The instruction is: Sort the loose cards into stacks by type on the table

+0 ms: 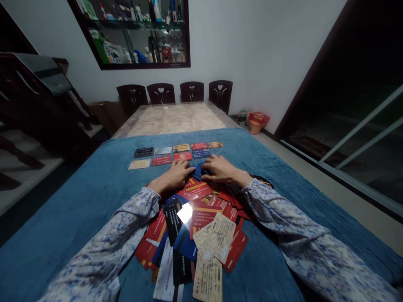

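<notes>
Between my hands, at the far edge of a loose card pile, is a blue card (197, 172). Curled fingers of my left hand (176, 176) meet its left side. My right hand (222, 171) pinches its right side, thumb and fingers drawn together. My hands partly hide the card, so I cannot tell whether it is one card or several. Below them spreads the heap of cards: a red card (204, 216), a black card (173, 220), a blue-and-black card (185, 243), a cream card (208, 279) and a white card (163, 272), overlapping at various angles.
Beyond my hands, small stacks stand in two rows, among them a black stack (144, 152), a yellow card (181, 148), a red card (182, 156) and a blue stack (201, 153). A blue cloth (94, 201) covers the near table. Chairs (160, 93) line the far end.
</notes>
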The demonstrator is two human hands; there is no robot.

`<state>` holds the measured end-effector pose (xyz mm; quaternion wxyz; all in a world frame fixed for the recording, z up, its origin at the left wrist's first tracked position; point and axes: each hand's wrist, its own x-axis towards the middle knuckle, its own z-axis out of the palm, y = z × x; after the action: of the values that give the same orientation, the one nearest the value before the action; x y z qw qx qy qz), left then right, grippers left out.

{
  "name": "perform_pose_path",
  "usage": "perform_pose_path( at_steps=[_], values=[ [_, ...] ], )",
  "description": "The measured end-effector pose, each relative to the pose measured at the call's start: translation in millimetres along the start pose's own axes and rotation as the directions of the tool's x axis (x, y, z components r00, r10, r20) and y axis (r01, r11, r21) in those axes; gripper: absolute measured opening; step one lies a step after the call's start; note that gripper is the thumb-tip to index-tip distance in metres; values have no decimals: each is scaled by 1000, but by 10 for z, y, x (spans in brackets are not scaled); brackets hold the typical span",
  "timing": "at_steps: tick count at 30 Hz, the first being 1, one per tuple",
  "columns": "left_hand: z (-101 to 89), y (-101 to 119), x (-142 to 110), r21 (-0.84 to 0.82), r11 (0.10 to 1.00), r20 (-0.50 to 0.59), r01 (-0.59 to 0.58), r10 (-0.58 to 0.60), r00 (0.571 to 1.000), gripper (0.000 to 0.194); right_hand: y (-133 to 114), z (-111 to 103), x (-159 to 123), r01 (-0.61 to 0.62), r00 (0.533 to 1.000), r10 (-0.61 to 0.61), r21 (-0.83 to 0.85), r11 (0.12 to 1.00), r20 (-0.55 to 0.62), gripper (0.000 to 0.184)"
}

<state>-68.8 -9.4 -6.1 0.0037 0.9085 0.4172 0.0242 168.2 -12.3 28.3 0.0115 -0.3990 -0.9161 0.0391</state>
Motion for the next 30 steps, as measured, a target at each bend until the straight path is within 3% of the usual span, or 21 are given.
perform_pose_path(
  at_steps=[7,13,22,26,30],
  values=[
    [-36,37,-3,12,999,-15,46,-46,999,44,-70,-2,27,-25,1000,25,-66,997,-2,47],
    [-80,11,-12,-7,999,-33,41,-41,999,31,-23,36,55,-27,1000,27,-47,999,14,41],
    [-28,-60,10,-53,999,-33,-10,9,999,29,65,79,58,20,1000,-20,-2,1000,-14,39],
    [-57,-48,-6,-43,999,-26,-25,24,999,26,94,59,41,-12,1000,12,-2,1000,-8,43],
    [-95,-35,-22,-44,999,-16,-32,31,999,24,127,70,44,29,999,-29,0,1000,-24,38]
  ],
)
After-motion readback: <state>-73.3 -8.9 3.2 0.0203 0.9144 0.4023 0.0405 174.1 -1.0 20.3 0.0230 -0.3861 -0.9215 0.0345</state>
